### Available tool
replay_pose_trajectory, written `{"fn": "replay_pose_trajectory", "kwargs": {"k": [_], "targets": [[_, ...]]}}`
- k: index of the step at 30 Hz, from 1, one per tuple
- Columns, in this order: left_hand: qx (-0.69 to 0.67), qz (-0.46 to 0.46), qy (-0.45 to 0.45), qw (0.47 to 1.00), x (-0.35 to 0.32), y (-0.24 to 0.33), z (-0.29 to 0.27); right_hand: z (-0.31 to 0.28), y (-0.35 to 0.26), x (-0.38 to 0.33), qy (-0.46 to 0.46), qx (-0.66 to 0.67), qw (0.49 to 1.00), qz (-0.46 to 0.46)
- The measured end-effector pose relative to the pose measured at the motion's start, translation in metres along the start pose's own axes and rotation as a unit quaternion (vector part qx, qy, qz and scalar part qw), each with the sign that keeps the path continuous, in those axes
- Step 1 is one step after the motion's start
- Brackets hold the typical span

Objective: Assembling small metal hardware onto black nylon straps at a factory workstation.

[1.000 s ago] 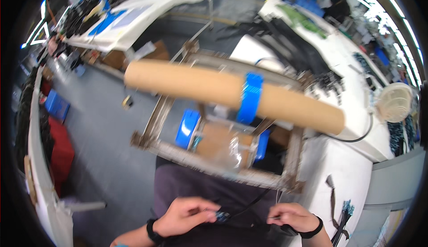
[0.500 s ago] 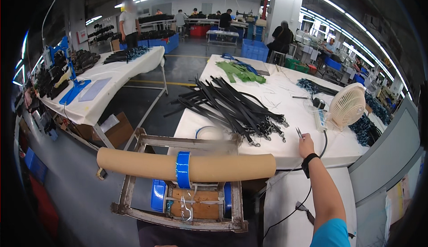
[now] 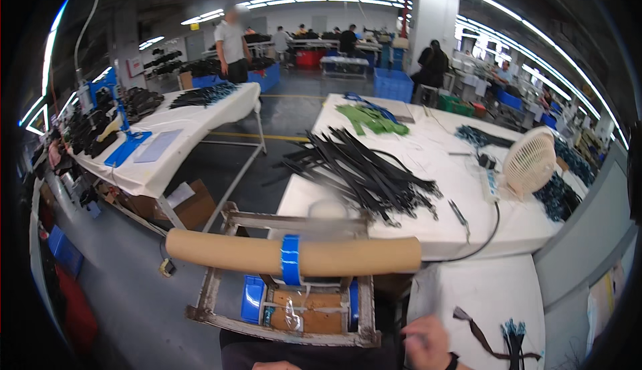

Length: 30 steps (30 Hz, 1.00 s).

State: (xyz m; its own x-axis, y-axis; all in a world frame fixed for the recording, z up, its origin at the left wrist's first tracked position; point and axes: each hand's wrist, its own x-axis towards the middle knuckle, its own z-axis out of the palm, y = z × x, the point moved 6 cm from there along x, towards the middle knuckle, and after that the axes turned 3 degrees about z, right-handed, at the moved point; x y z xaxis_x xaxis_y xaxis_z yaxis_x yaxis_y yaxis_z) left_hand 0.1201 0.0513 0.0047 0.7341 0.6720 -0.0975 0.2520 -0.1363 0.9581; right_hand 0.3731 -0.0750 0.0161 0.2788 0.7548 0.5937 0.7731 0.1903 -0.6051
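My right hand [image 3: 428,343] is low in the picture, beside the white lower table, and smeared by motion, so its grip is unclear. Of my left hand [image 3: 276,365] only a sliver shows at the bottom edge, its fingers hidden. In front of me a brown cardboard tube [image 3: 354,256] lies across a worn frame [image 3: 281,335], with a band of shiny blue tape [image 3: 290,259] around it. A slim pair of snips [image 3: 459,213] rests on the white table, apart from my hands. Left of it is a pile of black straps [image 3: 361,173] with metal hooks.
A cream fan [image 3: 528,163] and a power strip [image 3: 490,186] stand on the right of the table. Green cloth pieces [image 3: 371,119] lie at its far end. Teal-ended straps [image 3: 513,343] lie at lower right. A person [image 3: 232,46] stands beyond the left table.
My right hand has let go of the snips, leaving them on the table, and drawn back toward me to the lower edge. The view has shifted; more of the lower table's strap bundle shows.
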Motion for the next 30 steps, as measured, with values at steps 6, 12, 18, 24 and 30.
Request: {"fn": "replay_pose_trajectory", "kwargs": {"k": [6, 12, 18, 24, 30], "targets": [[-0.173, -0.029, -0.052, 0.983, 0.018, -0.006, 0.04, 0.084, -0.054, -0.039, -0.135, 0.203, 0.966, 0.09], [-0.224, 0.096, -0.075, 0.967, 0.018, -0.02, 0.043, -0.002, -0.022, -0.063, -0.1, 0.267, 0.885, 0.369], [-0.184, 0.014, -0.034, 0.982, 0.0, -0.056, 0.012, -0.27, -0.062, -0.105, 0.21, -0.196, 0.876, 0.386], [-0.234, 0.0, 0.004, 0.972, 0.012, -0.065, 0.027, -0.324, -0.128, -0.102, 0.23, -0.4, 0.812, 0.358], [-0.198, 0.021, -0.063, 0.978, 0.014, -0.053, 0.05, -0.278, 0.048, -0.176, 0.163, -0.354, 0.782, 0.486]]}}
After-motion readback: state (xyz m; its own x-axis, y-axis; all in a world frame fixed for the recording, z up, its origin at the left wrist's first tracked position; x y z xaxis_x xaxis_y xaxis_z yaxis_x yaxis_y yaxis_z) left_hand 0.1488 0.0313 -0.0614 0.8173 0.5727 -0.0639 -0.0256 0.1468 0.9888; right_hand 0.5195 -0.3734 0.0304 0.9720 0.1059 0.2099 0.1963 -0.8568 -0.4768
